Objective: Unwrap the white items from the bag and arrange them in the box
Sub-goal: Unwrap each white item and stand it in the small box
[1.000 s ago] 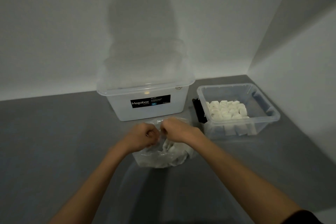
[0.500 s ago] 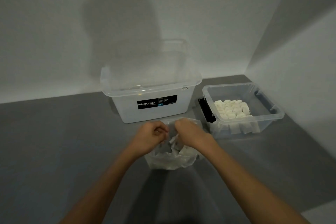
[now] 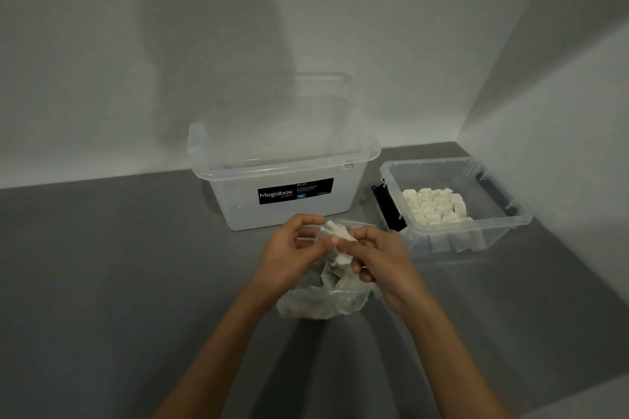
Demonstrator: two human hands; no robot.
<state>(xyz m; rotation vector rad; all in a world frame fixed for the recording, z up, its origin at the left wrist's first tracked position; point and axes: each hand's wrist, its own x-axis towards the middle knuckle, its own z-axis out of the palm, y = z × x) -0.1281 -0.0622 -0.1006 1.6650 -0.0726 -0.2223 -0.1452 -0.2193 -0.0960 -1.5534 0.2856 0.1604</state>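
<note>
White item: held between your two hands, above the mouth of the bag and clear of both boxes; whether wrapping covers it cannot be told.
Left hand: fingers curled, thumb and fingertips pinching the item's left edge.
Right hand: thumb and forefinger pinching the item's right side, lower fingers tucked toward the palm.
Clear plastic bag: crumpled on the grey surface directly below your hands, with more white pieces showing through it.
Small clear box: lidless, to the right of your hands, near the corner of the walls.
Packed white items: set in rows inside the small clear box, toward its left half, touching one another.
Black latch: on the small clear box's left end.
Large translucent box: behind the bag, just left of the small clear box, bearing a black label that reads "Megabox"; its contents cannot be told.
</note>
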